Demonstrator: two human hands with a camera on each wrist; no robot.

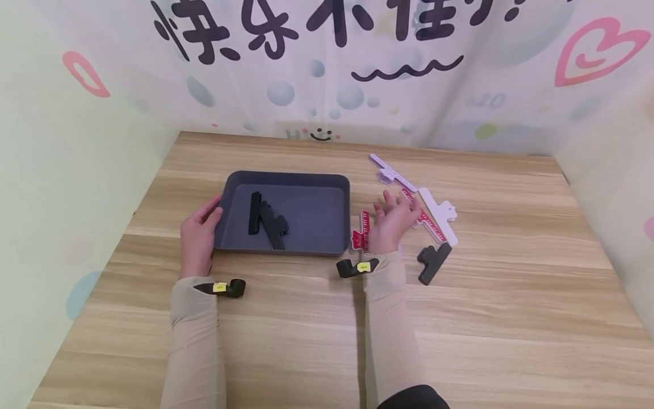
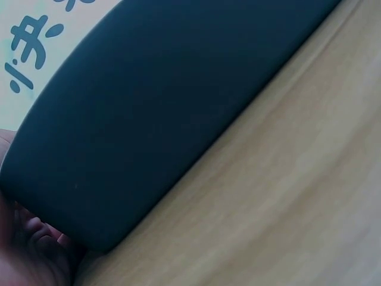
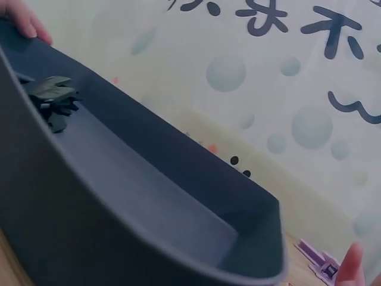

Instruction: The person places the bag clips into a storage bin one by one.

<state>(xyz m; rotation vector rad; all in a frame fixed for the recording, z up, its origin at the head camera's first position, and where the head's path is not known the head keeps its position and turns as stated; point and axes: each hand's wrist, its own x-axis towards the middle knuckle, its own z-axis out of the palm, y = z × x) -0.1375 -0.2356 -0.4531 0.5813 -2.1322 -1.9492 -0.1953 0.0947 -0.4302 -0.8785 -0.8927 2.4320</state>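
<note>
While my left hand [image 1: 197, 241] grasps the tray [image 1: 319, 221] by its left edge, thumb at the rim, my right hand [image 1: 391, 226] is released, its fingers loosely bent and spread above a red clip [image 1: 432, 228]; I cannot tell whether they touch it. The tray rests on the surface [image 1: 296, 335]. Inside it, left of its middle, lie an upright-lying black clip [image 1: 254, 213] and, right beside it, a slanted black clip [image 1: 273, 227]. Between the tray and my right hand lies a second red clip [image 1: 365, 222]. On the far side is the purple clip [image 1: 401, 179]; the white clip [image 1: 440, 218] lies alongside the first red one, and a third black clip [image 1: 433, 264] sits just beside its near end.
</note>
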